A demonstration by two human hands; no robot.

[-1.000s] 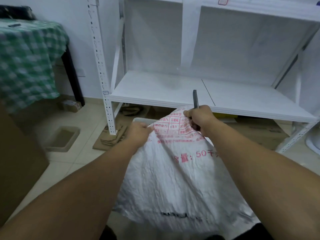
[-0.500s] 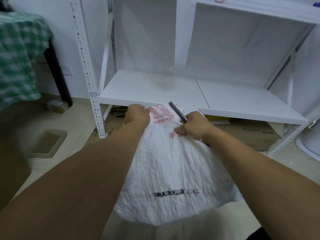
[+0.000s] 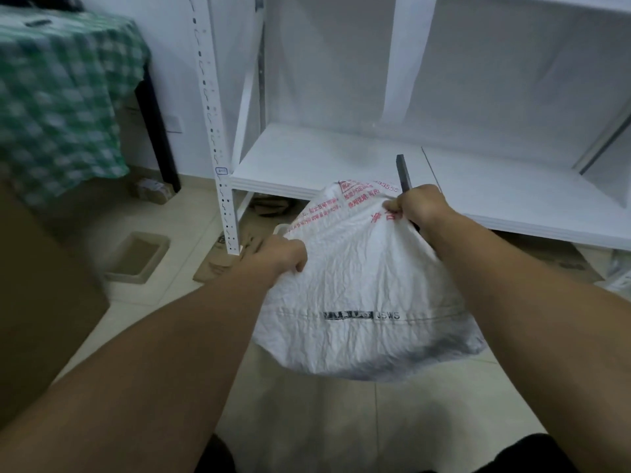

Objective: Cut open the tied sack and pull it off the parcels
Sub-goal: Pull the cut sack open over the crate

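Observation:
A crumpled white woven sack [image 3: 358, 295] with red printed characters and a black "JSWS" mark hangs above the tiled floor in front of me. My left hand [image 3: 276, 257] grips a fold on its left side. My right hand [image 3: 420, 206] pinches the sack's upper right edge and also holds a dark cutter [image 3: 403, 177], whose end sticks up above the fist. No parcels show; the sack hides whatever lies under it.
A white metal shelving unit [image 3: 341, 165] stands right behind the sack, its upright post [image 3: 218, 148] to the left. A table with a green checked cloth [image 3: 58, 97], a grey floor tray [image 3: 136, 256] and flattened cardboard [image 3: 222, 261] sit at the left.
My left hand slid down from the sack's top edge to its left side. My right hand rose to the upper right edge and the cutter swung upright. The sack's lower hem lifted.

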